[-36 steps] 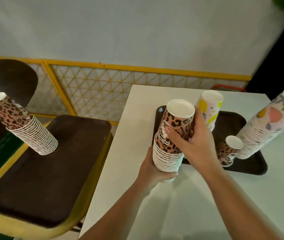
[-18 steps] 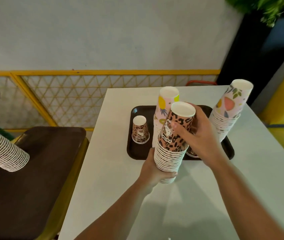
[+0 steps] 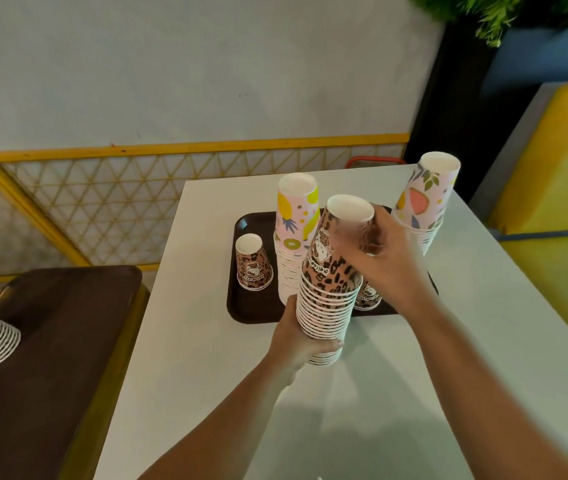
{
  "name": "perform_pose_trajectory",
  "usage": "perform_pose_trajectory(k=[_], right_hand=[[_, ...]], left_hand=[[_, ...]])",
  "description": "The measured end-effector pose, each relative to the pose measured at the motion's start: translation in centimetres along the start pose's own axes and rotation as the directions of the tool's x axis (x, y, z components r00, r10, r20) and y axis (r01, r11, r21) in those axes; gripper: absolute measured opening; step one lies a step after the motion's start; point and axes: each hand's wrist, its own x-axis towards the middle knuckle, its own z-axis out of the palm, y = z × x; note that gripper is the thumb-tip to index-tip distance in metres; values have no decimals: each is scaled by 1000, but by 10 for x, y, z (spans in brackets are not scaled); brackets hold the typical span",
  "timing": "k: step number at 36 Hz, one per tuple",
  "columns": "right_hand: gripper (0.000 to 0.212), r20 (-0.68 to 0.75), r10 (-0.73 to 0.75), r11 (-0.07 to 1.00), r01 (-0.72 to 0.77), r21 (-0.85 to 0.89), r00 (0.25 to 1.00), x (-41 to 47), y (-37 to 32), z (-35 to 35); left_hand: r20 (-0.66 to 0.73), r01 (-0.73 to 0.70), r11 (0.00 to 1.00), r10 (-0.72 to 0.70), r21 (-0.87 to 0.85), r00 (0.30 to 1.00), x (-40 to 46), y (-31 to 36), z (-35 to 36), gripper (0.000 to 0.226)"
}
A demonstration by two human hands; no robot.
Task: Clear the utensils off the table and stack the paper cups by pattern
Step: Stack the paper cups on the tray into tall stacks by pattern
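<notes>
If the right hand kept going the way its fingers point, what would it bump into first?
Probably the leopard cup stack: the right hand already has its fingers at the top cup, pointing left. Beyond that stands the fruit-print stack.

Both forearms are bare to the frame's edge, with no sleeves, rings or watch visible.

**Lettering on the leopard cups**

The top cup of the leopard-print stack (image 3: 331,268) carries a cartoon face with upside-down lettering beneath it, seemingly "hello kitty". The single leopard-print cup (image 3: 253,263) on the tray (image 3: 241,306) bears similar small lettering, too blurred to read.
</notes>
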Motion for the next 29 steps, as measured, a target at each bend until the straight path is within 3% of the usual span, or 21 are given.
perform_pose_trajectory(k=[5, 12, 16, 19, 22, 25, 29], right_hand=[[48, -44, 14, 999, -12, 49, 999, 4, -1, -5], [62, -160, 46, 979, -13, 203, 986, 19, 0, -15], [52, -300, 97, 919, 30, 393, 949, 29, 0, -29], [47, -420, 162, 902, 38, 429, 893, 37, 10, -37], [52, -519, 150, 980, -58, 189, 842, 39, 32, -35], [63, -490, 77, 993, -108, -37, 868, 31, 58, -24], [63, -434, 36, 967, -141, -213, 900, 21, 88, -9]], left_hand=[[0, 0, 1000, 0, 5, 1000, 1, -2, -2, 90], [3, 8, 1000, -8, -12, 1000, 2, -5, -2, 86], [-21, 0, 1000, 0, -27, 1000, 4, -7, -2, 81], [-35, -8, 999, 7, -45, 999, 4, -8, -2, 83], [-43, -2, 998, 0, -64, 999, 5, -8, -3, 92], [-49, 7, 998, -10, -61, 999, 5, -9, -4, 94], [-44, 11, 997, -14, -75, 999, 5, -9, -5, 91]])
